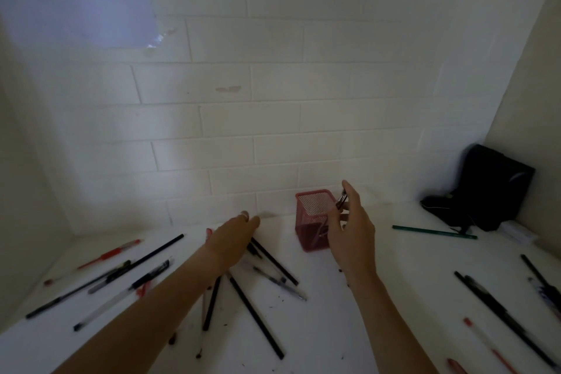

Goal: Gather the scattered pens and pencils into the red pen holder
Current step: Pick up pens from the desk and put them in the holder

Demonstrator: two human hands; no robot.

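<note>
White-painted brick walls close in a corner around a pale tabletop [334, 313], and every place below is given from the red pen holder [314, 218], which stands upright near the back wall with at least one pen already showing through its mesh. Well to its right a black bag [488, 188] leans in the corner, with a green pencil [434, 232] lying just in front of it. Left and nearer than the holder lies the main scatter of black pencils [255, 319] and capped pens, a red pen [110, 253] farthest left among them; more black pens [501, 316] lie to the near right. The left hand [233, 240] reaches flat, fingers loosely extended, over the pencils just left of the holder, gripping nothing that shows. The right hand [349, 231] hovers at the holder's right edge, thumb and fingers pinching a small dark pen part [341, 201] above the rim. These pens and pencils look light, stiff and smooth, likely to roll, so a mid-shaft pinch should hold them level. The mesh holder seems light enough to tip if knocked.
</note>
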